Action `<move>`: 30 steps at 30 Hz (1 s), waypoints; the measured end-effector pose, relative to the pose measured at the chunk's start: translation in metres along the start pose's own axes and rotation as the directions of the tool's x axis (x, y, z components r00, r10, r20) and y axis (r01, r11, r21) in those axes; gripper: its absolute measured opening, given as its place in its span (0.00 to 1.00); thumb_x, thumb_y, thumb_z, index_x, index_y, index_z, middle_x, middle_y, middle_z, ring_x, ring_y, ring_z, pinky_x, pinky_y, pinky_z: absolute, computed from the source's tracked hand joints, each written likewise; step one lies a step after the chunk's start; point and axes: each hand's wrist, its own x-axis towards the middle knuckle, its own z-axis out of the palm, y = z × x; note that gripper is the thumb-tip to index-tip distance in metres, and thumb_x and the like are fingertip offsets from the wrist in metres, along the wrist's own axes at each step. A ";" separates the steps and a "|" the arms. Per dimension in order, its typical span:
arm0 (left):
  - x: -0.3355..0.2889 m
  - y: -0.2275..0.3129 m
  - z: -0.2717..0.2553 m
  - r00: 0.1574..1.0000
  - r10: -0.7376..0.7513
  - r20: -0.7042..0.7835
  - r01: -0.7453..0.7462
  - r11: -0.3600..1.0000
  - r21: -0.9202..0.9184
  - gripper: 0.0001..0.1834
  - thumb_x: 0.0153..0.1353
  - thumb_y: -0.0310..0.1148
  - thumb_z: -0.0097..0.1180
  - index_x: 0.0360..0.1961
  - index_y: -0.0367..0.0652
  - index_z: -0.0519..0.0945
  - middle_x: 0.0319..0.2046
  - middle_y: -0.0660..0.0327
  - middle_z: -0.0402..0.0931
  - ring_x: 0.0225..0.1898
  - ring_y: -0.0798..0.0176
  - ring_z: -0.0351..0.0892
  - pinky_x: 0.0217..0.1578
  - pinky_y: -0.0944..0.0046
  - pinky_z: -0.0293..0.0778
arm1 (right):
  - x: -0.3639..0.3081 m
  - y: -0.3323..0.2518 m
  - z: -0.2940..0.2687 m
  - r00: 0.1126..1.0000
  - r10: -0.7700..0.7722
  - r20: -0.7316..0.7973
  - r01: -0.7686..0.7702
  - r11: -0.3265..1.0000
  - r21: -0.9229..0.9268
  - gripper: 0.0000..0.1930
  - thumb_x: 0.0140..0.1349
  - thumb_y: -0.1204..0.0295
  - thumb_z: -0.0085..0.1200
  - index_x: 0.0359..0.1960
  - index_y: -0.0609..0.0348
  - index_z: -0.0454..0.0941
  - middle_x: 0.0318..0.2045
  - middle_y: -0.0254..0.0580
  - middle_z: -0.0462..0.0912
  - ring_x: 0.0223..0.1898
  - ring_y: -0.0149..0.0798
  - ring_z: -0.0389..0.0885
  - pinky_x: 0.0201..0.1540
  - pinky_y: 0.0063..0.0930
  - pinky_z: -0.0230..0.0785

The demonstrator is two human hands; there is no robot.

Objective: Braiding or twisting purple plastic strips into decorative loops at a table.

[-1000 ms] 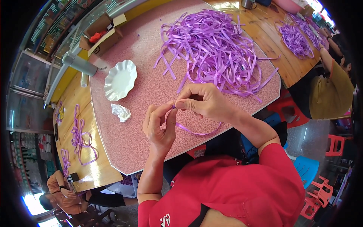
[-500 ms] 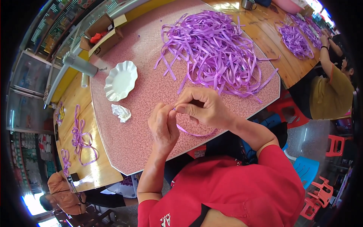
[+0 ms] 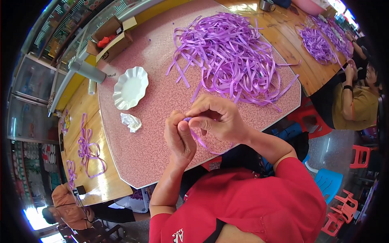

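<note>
Our left hand (image 3: 179, 137) and right hand (image 3: 221, 118) meet at frame centre, both pinching a purple ribbon (image 3: 201, 141); it trails down-right from our fingertips, its pinched end hidden. The ribbon pile (image 3: 233, 56) lies upper centre.

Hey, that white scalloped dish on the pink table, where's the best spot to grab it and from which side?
Probably pinch the white scalloped dish at its raised wavy rim on the edge nearest the left hand, coming from above. It lies flat and shallow, so only the rim offers a hold, and the crumpled wrapper lies just off that side.
</note>
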 end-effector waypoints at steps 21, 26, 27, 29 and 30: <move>0.018 -0.020 -0.019 0.945 0.325 0.025 -0.326 0.944 0.055 0.13 0.73 0.39 0.50 0.36 0.39 0.71 0.20 0.58 0.66 0.18 0.60 0.64 0.17 0.60 0.59 | 0.007 0.001 0.005 0.981 -0.185 0.050 0.192 0.960 -0.202 0.10 0.54 0.82 0.68 0.38 0.61 0.83 0.34 0.40 0.83 0.32 0.33 0.83 0.31 0.24 0.73; 0.013 -0.019 -0.020 0.971 0.238 0.032 -0.238 0.971 0.019 0.14 0.73 0.39 0.48 0.35 0.39 0.72 0.20 0.58 0.65 0.18 0.60 0.64 0.18 0.61 0.58 | 0.010 0.000 0.004 0.971 -0.221 0.096 0.238 0.939 -0.248 0.10 0.54 0.83 0.66 0.37 0.61 0.82 0.33 0.41 0.83 0.33 0.36 0.83 0.33 0.26 0.74; 0.011 -0.018 -0.020 0.979 0.202 0.029 -0.202 0.979 -0.006 0.14 0.74 0.39 0.47 0.34 0.40 0.73 0.20 0.58 0.65 0.18 0.60 0.64 0.18 0.61 0.58 | 0.011 0.001 0.004 0.971 -0.219 0.095 0.236 0.939 -0.249 0.10 0.54 0.83 0.66 0.37 0.61 0.82 0.33 0.41 0.83 0.33 0.36 0.83 0.33 0.26 0.74; 0.007 -0.014 -0.016 0.989 0.150 0.015 -0.149 0.988 -0.031 0.15 0.75 0.39 0.46 0.33 0.40 0.73 0.20 0.58 0.66 0.18 0.60 0.65 0.19 0.61 0.58 | 0.012 0.004 0.001 0.950 -0.277 0.145 0.305 0.922 -0.238 0.09 0.55 0.84 0.65 0.37 0.62 0.81 0.33 0.42 0.83 0.34 0.38 0.84 0.34 0.27 0.76; 0.005 -0.012 -0.015 0.995 0.097 0.002 -0.097 0.994 -0.056 0.16 0.75 0.40 0.45 0.33 0.39 0.73 0.20 0.58 0.67 0.19 0.61 0.65 0.19 0.62 0.59 | 0.013 0.004 0.001 0.950 -0.277 0.145 0.305 0.922 -0.238 0.09 0.55 0.84 0.65 0.37 0.62 0.81 0.33 0.42 0.83 0.34 0.38 0.84 0.34 0.27 0.76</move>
